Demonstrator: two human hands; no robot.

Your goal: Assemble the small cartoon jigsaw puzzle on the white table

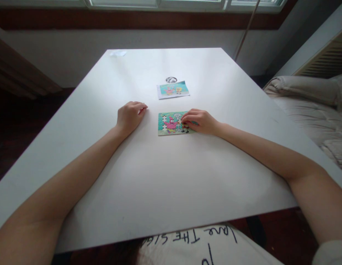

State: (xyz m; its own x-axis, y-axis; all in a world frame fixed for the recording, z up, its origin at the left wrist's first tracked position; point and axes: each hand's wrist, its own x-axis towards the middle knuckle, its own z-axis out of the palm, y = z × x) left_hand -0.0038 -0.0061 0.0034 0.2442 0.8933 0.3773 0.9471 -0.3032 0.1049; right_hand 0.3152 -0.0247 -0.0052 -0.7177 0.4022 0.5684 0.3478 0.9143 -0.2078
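Jigsaw puzzle (171, 124) lying well in from the table's (160, 176) near edge, my right hand (200, 120) bending its fingers over the puzzle's right half, my left hand (131, 117) resting off the puzzle's left edge, fingers curling, whether either is grasping a piece I cannot tell, picture card (173, 90) lying toward the far edge.

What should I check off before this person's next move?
1. Jigsaw puzzle flat on the white table: ok.
2. Puzzle filled in: not ok; white gaps show toward its left side.
3. Right hand at the puzzle: ok, over its right part.
4. Left hand off the puzzle: ok, apart on its left.
5. Printed picture sheet uncovered: ok, beyond the puzzle.
6. Loose piece in either hand's fingers: cannot tell.
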